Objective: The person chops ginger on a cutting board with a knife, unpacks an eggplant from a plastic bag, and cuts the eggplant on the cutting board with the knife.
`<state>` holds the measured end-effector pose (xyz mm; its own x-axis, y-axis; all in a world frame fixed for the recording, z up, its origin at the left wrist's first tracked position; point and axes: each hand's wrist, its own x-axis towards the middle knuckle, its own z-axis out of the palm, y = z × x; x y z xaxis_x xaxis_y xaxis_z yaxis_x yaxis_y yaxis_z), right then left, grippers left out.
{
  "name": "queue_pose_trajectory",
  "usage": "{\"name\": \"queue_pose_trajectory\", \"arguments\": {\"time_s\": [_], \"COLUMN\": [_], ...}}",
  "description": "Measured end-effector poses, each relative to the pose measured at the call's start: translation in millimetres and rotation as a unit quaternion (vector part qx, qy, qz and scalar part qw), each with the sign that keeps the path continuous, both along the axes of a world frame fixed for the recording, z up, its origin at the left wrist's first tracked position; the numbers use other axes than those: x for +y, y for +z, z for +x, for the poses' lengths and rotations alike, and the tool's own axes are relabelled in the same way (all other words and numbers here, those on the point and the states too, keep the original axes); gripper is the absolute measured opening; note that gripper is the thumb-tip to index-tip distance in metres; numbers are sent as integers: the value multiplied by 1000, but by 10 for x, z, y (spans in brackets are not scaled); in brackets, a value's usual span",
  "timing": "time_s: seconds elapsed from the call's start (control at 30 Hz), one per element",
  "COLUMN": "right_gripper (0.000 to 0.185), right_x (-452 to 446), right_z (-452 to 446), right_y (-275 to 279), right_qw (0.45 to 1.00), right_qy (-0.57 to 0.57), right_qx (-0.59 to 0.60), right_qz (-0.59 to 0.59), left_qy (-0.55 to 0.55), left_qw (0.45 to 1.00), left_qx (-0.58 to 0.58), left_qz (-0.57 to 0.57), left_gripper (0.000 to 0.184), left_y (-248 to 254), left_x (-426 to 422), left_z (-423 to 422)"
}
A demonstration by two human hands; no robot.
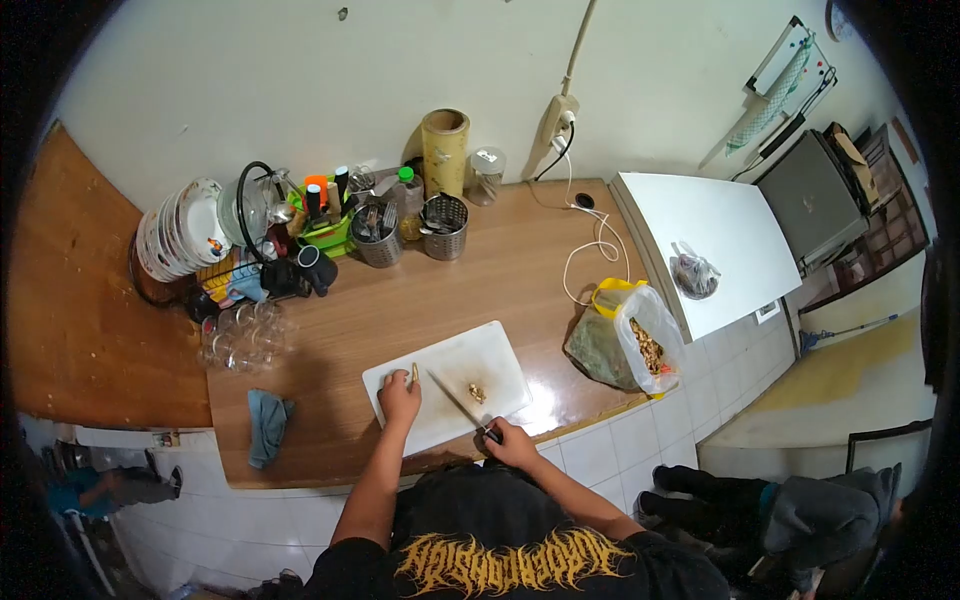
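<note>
A white cutting board (487, 348) lies at a slant on the wooden table in front of me. On its left part, the fingers of my left hand (400, 398) are closed on a slim, pale tan piece (415, 371) of food, its exact kind too small to make out. My right hand (513, 444) grips the dark handle of a knife (457, 399) at the board's near edge. The blade points away and left, its tip close to the held piece but apart from it. Right of the blade sits a small heap of chopped tan bits (477, 393).
A grey-blue cloth (268, 428) lies at left, below several glass jars (245, 335). Plates (182, 235) and utensil holders (377, 240) line the back. At right, a plastic bag (648, 345) of brownish pieces stands beside a dark stone slab (597, 350). Two other people are farther off.
</note>
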<state>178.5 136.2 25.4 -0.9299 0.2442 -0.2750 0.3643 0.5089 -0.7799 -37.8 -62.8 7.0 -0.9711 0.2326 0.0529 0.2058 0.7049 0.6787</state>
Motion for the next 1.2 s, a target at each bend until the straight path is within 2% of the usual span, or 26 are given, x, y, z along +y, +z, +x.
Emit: {"name": "queue_pose_trajectory", "arguments": {"time_s": [0.07, 0.2, 0.27, 0.43, 0.5, 0.67, 0.77, 0.93, 1.1, 1.2], "right_gripper": [33, 38, 40, 35, 32, 32, 35, 39, 38, 37], "right_x": [27, 206, 266, 143, 22, -158, -133, -81, -116, -115], "right_z": [-29, -203, -260, -225, -175, -150, -261, -390, -372, -371], "right_y": [-15, 70, 81, 87, 42, -158, -74, 76, 107, 240], "right_qw": [1000, 998, 997, 997, 997, 999, 999, 1000, 999, 999], "right_qy": [3, -28, -46, -68, -62, -40, -30, -15, -11, 5], "right_qx": [-5, -54, -47, -20, -22, 12, 18, -4, -13, -37], "right_qz": [-1, 4, 31, 36, -26, -17, 7, 23, 27, 21], "left_qy": [-6, 5, 8, -4, 6, -9, -13, -17, -114, -104], "left_qw": [990, 988, 993, 994, 989, 986, 986, 981, 967, 962], "left_qx": [-87, -81, -99, -109, -144, -158, -164, -190, -198, -184], "left_qz": [-110, -128, -68, 1, 33, 46, 31, 26, 111, 173], "left_gripper": [24, 19, 17, 17, 19, 21, 23, 23, 23, 19], "left_y": [102, 158, -33, -112, -181, -128, 25, -56, -305, -426], "left_x": [90, 154, 125, 58, 65, 54, 71, 44, -20, -51], "left_z": [-27, 32, 71, 377, 489, 592, 550, 466, 382, 346]}}
